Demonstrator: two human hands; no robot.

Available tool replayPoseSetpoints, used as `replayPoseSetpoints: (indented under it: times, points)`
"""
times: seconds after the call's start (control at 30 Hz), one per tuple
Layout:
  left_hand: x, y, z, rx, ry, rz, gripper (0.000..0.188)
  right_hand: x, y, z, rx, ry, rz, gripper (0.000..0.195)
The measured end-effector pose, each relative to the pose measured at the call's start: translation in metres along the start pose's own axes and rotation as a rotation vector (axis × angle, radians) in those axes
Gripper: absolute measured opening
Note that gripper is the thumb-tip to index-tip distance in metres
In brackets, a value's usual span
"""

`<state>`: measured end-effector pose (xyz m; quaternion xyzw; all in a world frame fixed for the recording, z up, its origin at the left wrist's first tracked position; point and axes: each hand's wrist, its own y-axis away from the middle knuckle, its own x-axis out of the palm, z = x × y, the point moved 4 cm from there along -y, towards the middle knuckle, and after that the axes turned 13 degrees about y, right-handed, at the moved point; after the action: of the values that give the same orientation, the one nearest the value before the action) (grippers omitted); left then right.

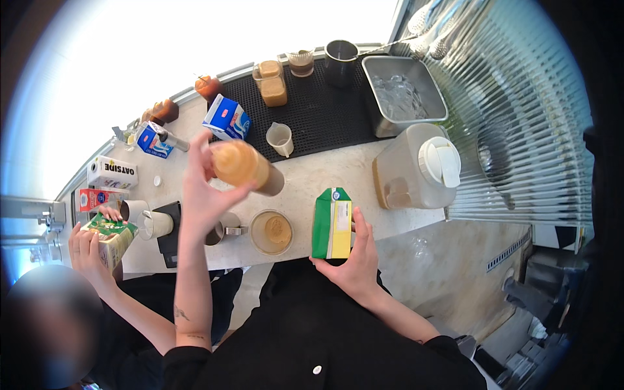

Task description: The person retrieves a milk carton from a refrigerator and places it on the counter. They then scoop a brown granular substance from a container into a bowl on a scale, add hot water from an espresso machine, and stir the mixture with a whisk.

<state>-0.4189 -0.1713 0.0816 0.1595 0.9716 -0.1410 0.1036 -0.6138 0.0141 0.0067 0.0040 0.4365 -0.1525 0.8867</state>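
Note:
My left hand [207, 190] grips a squeeze bottle [248, 168] by its tan top, tilted and slightly blurred, above the counter. A green and yellow carton [331, 224] is held in my right hand [351, 265] at the counter's front edge. Between the two hands, lower down, stands a round clear container [271, 232] with light brown powder or paste in it. Just left of it is a metal pitcher [220, 232]. A small plastic measuring cup [280, 138] stands beyond the bottle, by the edge of a black rubber mat [317, 114]. A blue and white carton [227, 118] is behind my left hand.
A lidded plastic jug [417, 165] and a steel pan of ice [404, 92] stand at the right. Along the back are a dark metal cup [340, 63] and jars. At the left, a co-worker's hands hold a green carton [111, 234] near a plastic cup and black scale [170, 243].

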Motion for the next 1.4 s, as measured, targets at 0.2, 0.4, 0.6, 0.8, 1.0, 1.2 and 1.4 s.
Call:
replayPoseSetpoints:
  times: [0.2, 0.4, 0.6, 0.8, 1.0, 1.2, 1.4]
  points:
    - [0.02, -0.079, -0.043, 0.089, 0.06, 0.082, 0.095, -0.005, 0.004, -0.003, -0.017, -0.042, -0.229, 0.094]
    - [0.074, -0.155, 0.034, 0.11, -0.163, 0.089, 0.099, 0.003, -0.009, -0.015, 0.057, -0.092, -0.31, 0.087]
    - [0.104, -0.187, 0.11, 0.045, -0.253, 0.031, 0.098, 0.003, -0.022, -0.016, 0.065, -0.084, -0.406, 0.084]
    - [0.117, -0.194, 0.122, 0.02, -0.266, 0.063, 0.103, 0.011, -0.051, -0.019, 0.042, -0.081, -0.427, 0.088]
    - [0.093, -0.154, 0.076, 0.056, -0.048, -0.045, 0.098, 0.017, -0.064, -0.013, 0.024, -0.151, -0.34, 0.089]
    - [0.052, -0.034, 0.005, -0.167, 0.66, -0.173, 0.059, -0.044, 0.004, -0.075, 0.11, -0.025, -0.51, 0.082]
    - [0.121, 0.07, 0.017, -0.49, 0.712, -0.106, 0.076, -0.048, -0.032, -0.122, 0.304, -0.22, -0.521, 0.076]
